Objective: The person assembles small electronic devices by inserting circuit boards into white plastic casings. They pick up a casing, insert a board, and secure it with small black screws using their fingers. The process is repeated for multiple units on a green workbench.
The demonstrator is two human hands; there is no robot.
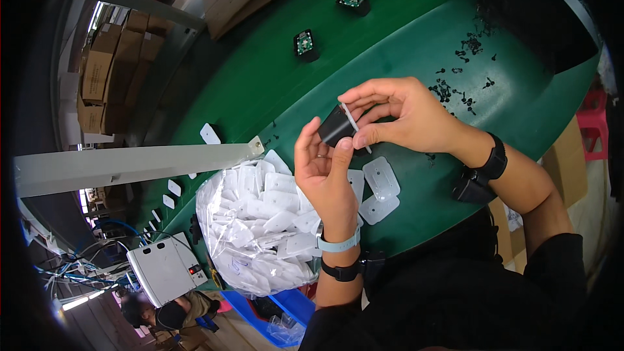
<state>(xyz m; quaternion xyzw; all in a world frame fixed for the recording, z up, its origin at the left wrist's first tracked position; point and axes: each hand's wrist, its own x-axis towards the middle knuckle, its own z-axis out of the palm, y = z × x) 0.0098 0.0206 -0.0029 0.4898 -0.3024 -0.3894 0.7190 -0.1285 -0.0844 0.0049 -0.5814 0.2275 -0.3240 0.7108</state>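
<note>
My left hand (323, 170) holds a small black plastic housing (336, 126) from below, above the green table (416, 52). My right hand (406, 116) pinches a thin white plate (355, 125) against the housing's open side. Both hands touch the same piece. Two more white plates (380, 179) lie flat on the table just under my hands. A clear bag full of white plates (260, 227) sits to the left of my left wrist.
Several small black screws (455, 84) lie scattered at the right near a black bin (539, 13). Three black housings with green boards (305, 44) sit farther back. A grey metal bar (130, 166) crosses at the left. Cardboard boxes (107, 71) are stacked at far left.
</note>
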